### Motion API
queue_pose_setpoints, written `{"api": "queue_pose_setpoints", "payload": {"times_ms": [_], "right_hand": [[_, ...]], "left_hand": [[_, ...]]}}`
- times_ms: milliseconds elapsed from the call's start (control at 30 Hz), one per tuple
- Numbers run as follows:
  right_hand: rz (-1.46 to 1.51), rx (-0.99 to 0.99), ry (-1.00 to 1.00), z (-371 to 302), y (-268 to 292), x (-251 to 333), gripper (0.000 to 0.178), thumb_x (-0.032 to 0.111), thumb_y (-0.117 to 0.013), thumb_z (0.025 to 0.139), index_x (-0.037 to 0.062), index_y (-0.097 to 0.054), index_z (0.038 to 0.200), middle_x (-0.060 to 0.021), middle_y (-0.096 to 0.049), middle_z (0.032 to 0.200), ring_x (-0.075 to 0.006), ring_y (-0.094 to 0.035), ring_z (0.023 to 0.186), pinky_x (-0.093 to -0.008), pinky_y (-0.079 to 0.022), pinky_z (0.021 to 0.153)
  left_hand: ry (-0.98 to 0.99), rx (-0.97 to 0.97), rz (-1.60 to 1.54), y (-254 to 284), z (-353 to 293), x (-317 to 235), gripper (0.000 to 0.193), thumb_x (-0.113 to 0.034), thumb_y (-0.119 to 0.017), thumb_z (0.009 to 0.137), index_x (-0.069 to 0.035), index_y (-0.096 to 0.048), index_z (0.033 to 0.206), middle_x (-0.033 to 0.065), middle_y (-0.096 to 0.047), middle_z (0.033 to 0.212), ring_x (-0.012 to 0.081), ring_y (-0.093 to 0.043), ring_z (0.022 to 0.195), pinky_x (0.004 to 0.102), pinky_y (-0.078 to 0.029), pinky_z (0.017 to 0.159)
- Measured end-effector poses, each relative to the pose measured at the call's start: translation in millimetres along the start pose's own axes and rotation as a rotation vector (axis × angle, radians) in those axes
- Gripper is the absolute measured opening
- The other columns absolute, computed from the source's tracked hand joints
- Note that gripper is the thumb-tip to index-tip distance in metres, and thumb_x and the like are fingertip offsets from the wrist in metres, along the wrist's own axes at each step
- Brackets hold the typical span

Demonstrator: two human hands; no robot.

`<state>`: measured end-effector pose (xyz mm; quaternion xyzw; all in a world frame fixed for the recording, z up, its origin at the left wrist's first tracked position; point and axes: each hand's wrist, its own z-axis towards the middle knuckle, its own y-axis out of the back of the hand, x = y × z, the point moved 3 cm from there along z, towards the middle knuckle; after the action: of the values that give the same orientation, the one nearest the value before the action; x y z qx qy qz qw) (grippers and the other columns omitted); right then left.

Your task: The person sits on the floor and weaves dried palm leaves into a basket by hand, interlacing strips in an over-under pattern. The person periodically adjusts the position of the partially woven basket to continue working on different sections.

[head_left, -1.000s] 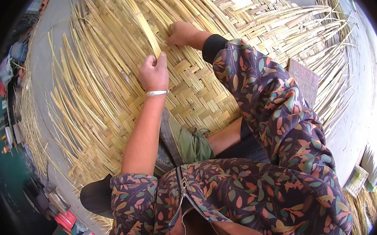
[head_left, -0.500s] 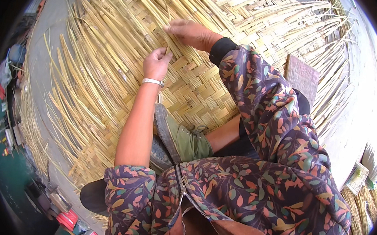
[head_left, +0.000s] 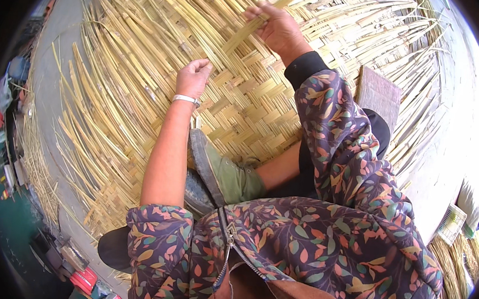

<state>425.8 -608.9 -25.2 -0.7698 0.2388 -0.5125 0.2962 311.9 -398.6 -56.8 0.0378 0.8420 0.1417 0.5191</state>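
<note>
A large mat point(head_left: 243, 102) of flattened yellow reed strips, woven in a diagonal pattern, lies in front of me. My right hand point(head_left: 283, 31), at its upper middle, grips a flat reed strip point(head_left: 240, 40) that slants up to the right above the weave. Lower and to the left, my left hand point(head_left: 193, 78) has its thumb and fingers pinched together just over the mat. Whatever may be between those fingertips is too small to make out. Long loose reed ends point(head_left: 126, 58) fan out from the weave on the left, close to that hand.
My green shoe point(head_left: 229, 176) rests on the mat's near part. Beside my right sleeve stands a wooden board point(head_left: 377, 95). More unwoven ends point(head_left: 370, 25) spread at the upper right. Bundled straw point(head_left: 450, 275) lies at lower right, and mixed clutter lines the left rim.
My right hand has moved up and right, lifting a reed strip and turning it to slant rightward. The left hand has shifted slightly left, with its fingers still pinched.
</note>
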Motion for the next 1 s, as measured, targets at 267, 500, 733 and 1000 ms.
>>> {"api": "queue_pose_setpoints", "payload": {"times_ms": [267, 500, 733, 1000], "right_hand": [[-0.509, 0.060, -0.118, -33, 2, -35, 0.013, 0.012, -0.050, 0.094, 0.0067, -0.061, 0.097, -0.0033, -0.063, 0.099, -0.0168, -0.061, 0.096, -0.0305, -0.051, 0.083], [-0.705, -0.010, -0.013, -32, -4, -34, 0.012, 0.003, -0.050, 0.090, 0.0005, -0.059, 0.097, -0.0062, -0.063, 0.089, -0.0160, -0.062, 0.079, -0.0278, -0.054, 0.071], [-0.744, 0.010, -0.048, -45, 8, -36, 0.011, 0.008, -0.051, 0.093, 0.0055, -0.061, 0.096, -0.0032, -0.063, 0.094, -0.0137, -0.062, 0.086, -0.0264, -0.053, 0.074], [-0.543, -0.097, -0.118, -50, 11, -26, 0.017, 0.015, -0.054, 0.093, 0.0038, -0.058, 0.104, -0.0060, -0.063, 0.099, -0.0166, -0.061, 0.092, -0.0271, -0.054, 0.074]], "left_hand": [[-0.394, -0.395, 0.249, 6, -28, -4, 0.023, -0.009, -0.058, 0.084, -0.008, -0.066, 0.105, 0.0087, -0.065, 0.093, 0.0219, -0.063, 0.076, 0.0350, -0.051, 0.070], [-0.264, -0.220, 1.002, 14, -53, -12, 0.040, -0.005, -0.060, 0.077, -0.019, -0.064, 0.114, 0.0054, -0.051, 0.111, 0.0274, -0.047, 0.108, 0.0409, -0.044, 0.089], [-0.404, 0.009, 1.097, 23, -57, -12, 0.049, 0.000, -0.058, 0.074, -0.019, -0.060, 0.119, 0.0052, -0.053, 0.106, 0.0249, -0.049, 0.102, 0.0361, -0.045, 0.087], [-0.477, 0.108, 1.216, 19, -54, -19, 0.048, 0.001, -0.048, 0.078, -0.013, -0.057, 0.123, 0.0089, -0.053, 0.103, 0.0270, -0.050, 0.102, 0.0373, -0.046, 0.086]]}}
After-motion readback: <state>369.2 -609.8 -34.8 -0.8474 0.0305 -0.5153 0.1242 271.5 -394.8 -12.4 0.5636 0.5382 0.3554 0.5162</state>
